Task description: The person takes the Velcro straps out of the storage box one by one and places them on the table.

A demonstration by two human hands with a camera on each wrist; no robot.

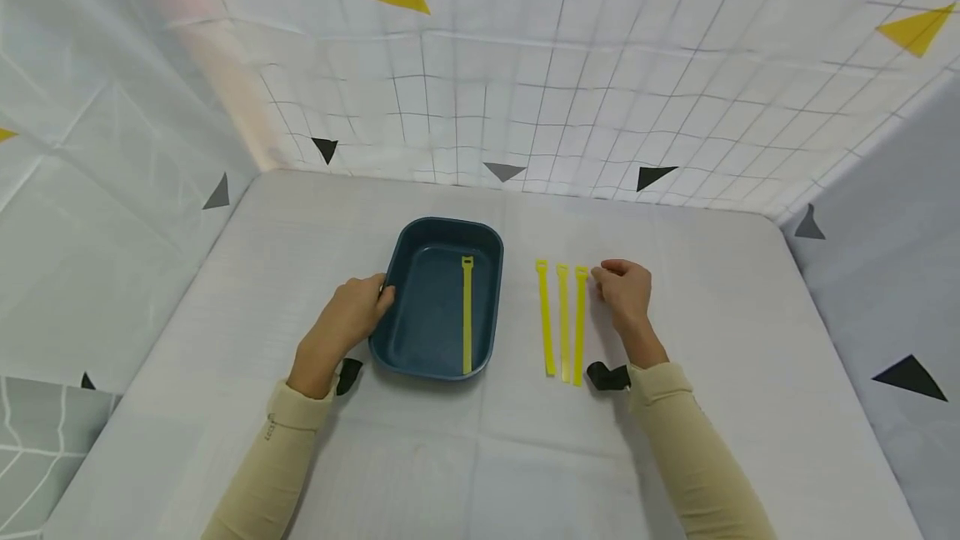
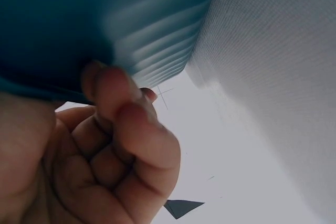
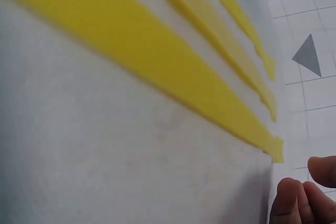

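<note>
A dark blue rectangular tray (image 1: 423, 315) sits left of centre on the table. My left hand (image 1: 347, 319) grips its left rim, the thumb over the edge; in the left wrist view, curled fingers (image 2: 149, 140) lie against the tray's outer wall (image 2: 157, 40). Inside the tray, toward its right side, lies one flat yellow cable strap (image 1: 467, 315) with a slotted head. Three similar straps lie side by side to the right: a left one (image 1: 546, 319), a middle one (image 1: 564, 323) and a right one (image 1: 581, 327). Close to the right strap's head hovers my right hand (image 1: 628, 290), fingers loosely bent and holding nothing.
A white cloth covers the table (image 1: 420, 465). Behind it hangs a white gridded sheet (image 1: 510, 48) with yellow, black and grey triangles. Further sheets hang at the left (image 1: 97, 190) and right (image 1: 885, 273). Dark wrist devices show beside both cuffs.
</note>
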